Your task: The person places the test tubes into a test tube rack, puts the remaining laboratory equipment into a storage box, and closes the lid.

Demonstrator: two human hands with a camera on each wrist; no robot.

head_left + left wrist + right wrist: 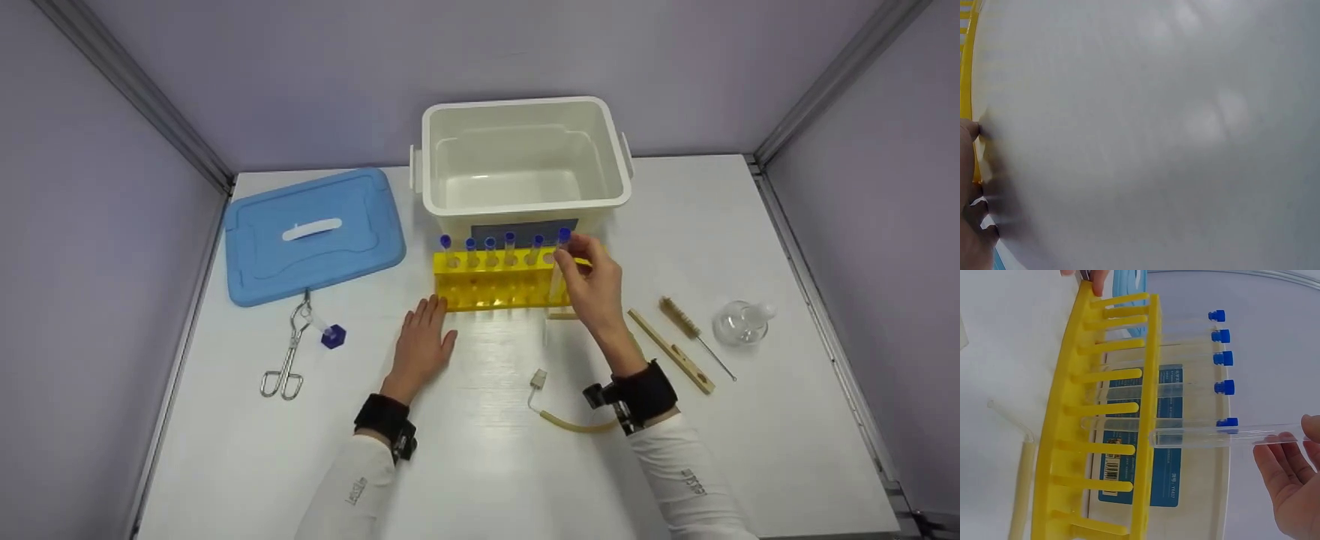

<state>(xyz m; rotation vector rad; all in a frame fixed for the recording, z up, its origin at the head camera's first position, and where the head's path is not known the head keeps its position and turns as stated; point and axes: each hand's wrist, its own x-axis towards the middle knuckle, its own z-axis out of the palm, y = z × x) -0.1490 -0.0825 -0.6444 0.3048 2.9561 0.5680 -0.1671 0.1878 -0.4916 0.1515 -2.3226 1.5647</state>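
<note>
My right hand [596, 289] pinches a clear test tube [1202, 437] near its upper end. A blue cap tops this tube in the head view. In the right wrist view its rounded bottom is at the top plate of the yellow test tube rack [1053, 455]; whether it has entered a hole I cannot tell. Several blue-capped test tubes [1222, 359] stand in the rack. On the table, my left hand [422, 345] lies with fingers extended, its fingertips touching the rack's front left corner.
Behind the rack stands a white bin [525, 210]. A blue lid [315, 232], metal tongs [289, 360] and a purple-based glass piece [334, 337] lie left. Rubber tubing [574, 425] lies in front. A wooden clamp [671, 352], brush [681, 319] and glass bottle [739, 326] are right.
</note>
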